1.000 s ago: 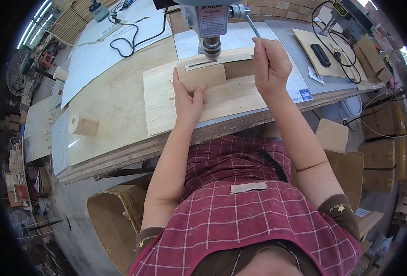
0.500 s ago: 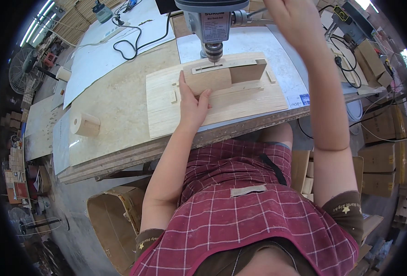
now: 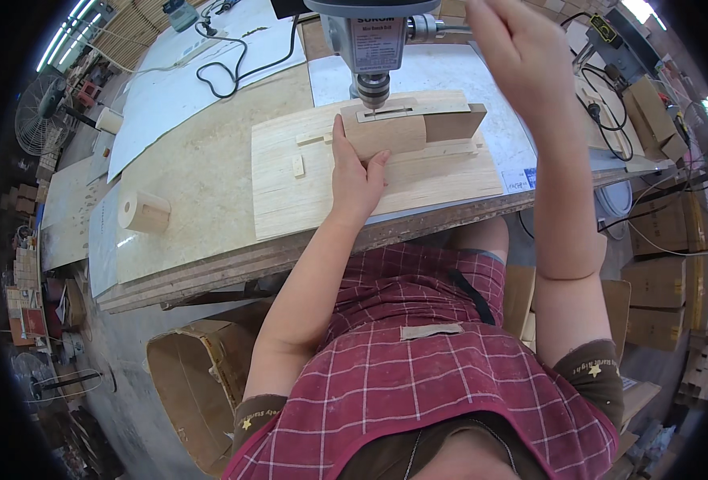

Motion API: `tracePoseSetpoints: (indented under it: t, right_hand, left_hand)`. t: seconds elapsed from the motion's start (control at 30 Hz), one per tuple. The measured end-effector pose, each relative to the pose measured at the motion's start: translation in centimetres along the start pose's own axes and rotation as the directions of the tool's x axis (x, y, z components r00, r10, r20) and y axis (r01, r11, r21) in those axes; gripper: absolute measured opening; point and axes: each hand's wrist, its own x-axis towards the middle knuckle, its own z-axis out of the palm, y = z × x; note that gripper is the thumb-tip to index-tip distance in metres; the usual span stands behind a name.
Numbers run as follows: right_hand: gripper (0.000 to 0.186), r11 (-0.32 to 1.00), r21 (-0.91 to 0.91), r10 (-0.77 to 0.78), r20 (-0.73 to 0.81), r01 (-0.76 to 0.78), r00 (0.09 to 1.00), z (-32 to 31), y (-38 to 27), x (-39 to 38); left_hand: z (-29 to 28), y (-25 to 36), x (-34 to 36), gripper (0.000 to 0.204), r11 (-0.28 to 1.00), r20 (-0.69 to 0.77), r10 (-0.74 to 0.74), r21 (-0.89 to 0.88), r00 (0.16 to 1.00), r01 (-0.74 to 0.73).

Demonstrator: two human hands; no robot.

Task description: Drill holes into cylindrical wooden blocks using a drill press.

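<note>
A grey bench drill press (image 3: 370, 44) stands at the far middle, its chuck (image 3: 373, 84) and thin bit pointing down at the left end of a slotted pale strip (image 3: 418, 109). The strip lies along the top of a rounded wooden block (image 3: 394, 138), with a flat brown wooden piece (image 3: 458, 124) sticking out at its right. My left hand (image 3: 360, 180) grips the block's left end, thumb on the near side. My right hand (image 3: 522, 52) is raised at the right, closed at the end of the drill's feed lever (image 3: 450, 30). Whether the bit touches wood is unclear.
Beneath the block lies a pale wooden board (image 3: 290, 200) with small strips fixed on it. A wooden cylinder with a hole (image 3: 144, 212) rests on the table (image 3: 218, 184) at the left. A black cable (image 3: 226, 76) curls behind; an open cardboard box (image 3: 186, 368) stands below.
My left hand has slid the block and its slotted strip to the right, so the bit now sits at the slot's left end. My right hand has shifted slightly right.
</note>
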Motion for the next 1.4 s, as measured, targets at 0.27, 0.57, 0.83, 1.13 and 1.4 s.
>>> tracePoseSetpoints:
  t: [0.27,0.57,0.83,1.13,1.4]
  right_hand:
    - [0.013,0.955,0.292,0.023,-0.271,0.059,0.962,4.5,1.1,-5.6]
    - [0.006,0.926,0.32,-0.043,-0.439,0.201,0.897,8.1,2.3,-7.9]
    - [0.006,0.917,0.324,-0.061,-0.46,0.231,0.886,7.8,2.4,-8.0]
    - [0.026,0.999,0.045,-0.015,-0.185,0.023,0.983,1.6,1.2,0.3]
    - [0.036,0.994,0.017,-0.104,-0.141,0.107,0.985,4.4,3.7,9.2]
  left_hand:
    - [0.1,-0.2,0.0,0.082,0.999,-0.011,0.038,-0.015,0.999,-0.039]
    - [0.2,-0.3,0.1,0.082,0.999,-0.025,0.04,-0.011,0.999,-0.041]
    - [0.1,-0.3,0.1,0.082,1.0,-0.012,0.026,-0.005,1.0,-0.026]
    - [0.0,-0.2,-0.1,0.081,1.0,-0.007,0.003,-0.007,1.0,-0.003]
    - [-0.7,-0.3,0.0,0.082,1.0,0.028,-0.027,-0.01,0.999,0.027]
